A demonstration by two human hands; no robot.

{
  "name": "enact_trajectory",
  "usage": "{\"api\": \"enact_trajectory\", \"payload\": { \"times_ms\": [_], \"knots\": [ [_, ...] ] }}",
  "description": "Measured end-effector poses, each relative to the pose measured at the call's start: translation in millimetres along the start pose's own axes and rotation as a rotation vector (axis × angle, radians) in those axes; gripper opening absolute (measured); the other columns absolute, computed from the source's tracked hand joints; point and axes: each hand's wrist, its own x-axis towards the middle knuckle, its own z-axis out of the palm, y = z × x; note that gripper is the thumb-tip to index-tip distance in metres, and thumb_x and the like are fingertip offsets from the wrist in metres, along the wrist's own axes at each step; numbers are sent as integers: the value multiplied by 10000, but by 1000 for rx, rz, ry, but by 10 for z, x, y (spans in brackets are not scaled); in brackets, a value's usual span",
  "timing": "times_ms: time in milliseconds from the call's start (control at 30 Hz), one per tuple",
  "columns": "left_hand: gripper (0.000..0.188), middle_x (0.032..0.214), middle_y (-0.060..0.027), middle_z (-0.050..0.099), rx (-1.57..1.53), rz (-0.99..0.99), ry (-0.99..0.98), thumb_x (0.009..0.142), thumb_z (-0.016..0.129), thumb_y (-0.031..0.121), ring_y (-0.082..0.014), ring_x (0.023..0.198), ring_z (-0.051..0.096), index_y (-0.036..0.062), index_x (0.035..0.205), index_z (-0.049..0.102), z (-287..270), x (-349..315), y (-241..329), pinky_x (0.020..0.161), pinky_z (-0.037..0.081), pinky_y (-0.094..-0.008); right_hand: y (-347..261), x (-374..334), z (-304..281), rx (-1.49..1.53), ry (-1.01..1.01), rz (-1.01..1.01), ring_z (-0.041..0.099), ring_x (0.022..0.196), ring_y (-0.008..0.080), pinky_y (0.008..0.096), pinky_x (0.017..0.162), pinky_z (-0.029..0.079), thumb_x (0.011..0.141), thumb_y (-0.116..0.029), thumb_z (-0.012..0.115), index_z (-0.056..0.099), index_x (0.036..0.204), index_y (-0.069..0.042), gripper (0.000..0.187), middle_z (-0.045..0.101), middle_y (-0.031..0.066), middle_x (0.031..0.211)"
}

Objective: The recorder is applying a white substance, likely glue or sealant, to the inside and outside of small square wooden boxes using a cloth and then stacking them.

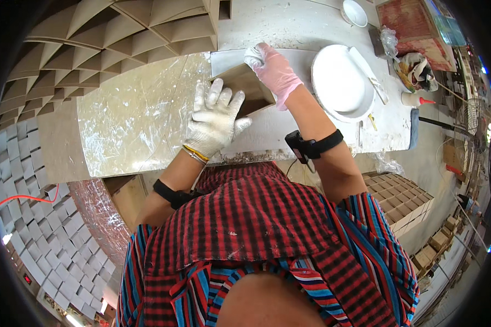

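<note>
A small open box point(249, 88) of thin brown board stands on the worktable between my hands. My left hand point(214, 121), in a white knit glove, lies against the box's left side with its fingers spread and stretched out. My right hand point(273, 70) wears a pink glove with white over the fingertips. Its fingers are curled over the box's far right edge, gripping it; the fingertips are partly hidden. Just to the right is a round white basin point(317, 87) of white paste or glue, with a pale flat scraper or brush point(370, 75) across its rim.
Stacked brown board boxes point(142, 30) rise at the far left of the worktable point(142, 120). Beyond the basin are a white bowl point(354, 13) and a bottle with a red tip point(412, 99). A gridded box stack point(401, 196) stands at lower right.
</note>
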Motion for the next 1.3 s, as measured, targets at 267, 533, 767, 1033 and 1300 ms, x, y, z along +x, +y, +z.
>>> {"api": "enact_trajectory", "payload": {
  "times_ms": [267,533,767,1033,1300],
  "knots": [
    [521,1139,-111,462,-48,-55,-16,785,442,470,-292,1206,282,138,1186,463,-28,-21,60,992,177,-487,159,-757,26,301,-43,63,534,938,345,376,812,425,752,-37,508,390,1160,-2,426,554,219,989],
    [497,1094,-126,467,-31,-35,-66,791,438,456,-307,1196,287,144,1177,473,-38,27,45,973,212,-494,32,-90,-106,8,-122,163,522,903,391,423,783,421,816,-90,452,379,1119,-8,322,540,262,947],
    [522,1128,-104,453,-50,-60,-54,773,464,464,-300,1204,278,147,1187,458,-24,26,61,981,218,-470,292,-812,-49,238,-160,292,559,837,317,357,741,436,856,-182,464,419,1038,-7,257,564,198,901],
    [983,1350,-154,237,-274,-159,113,523,737,397,-357,1255,186,177,1332,226,-152,-297,-279,1011,194,-454,-53,-879,45,-108,232,60,519,965,288,344,798,427,802,-206,526,436,1080,-37,338,512,179,1052],
    [861,1344,-279,124,-634,-193,128,584,712,368,-415,1245,157,177,1300,274,226,-194,-209,1014,215,-434,-205,-991,492,-430,198,-84,535,783,303,393,644,447,759,-163,534,485,969,-96,226,508,129,861]
  ]
}}
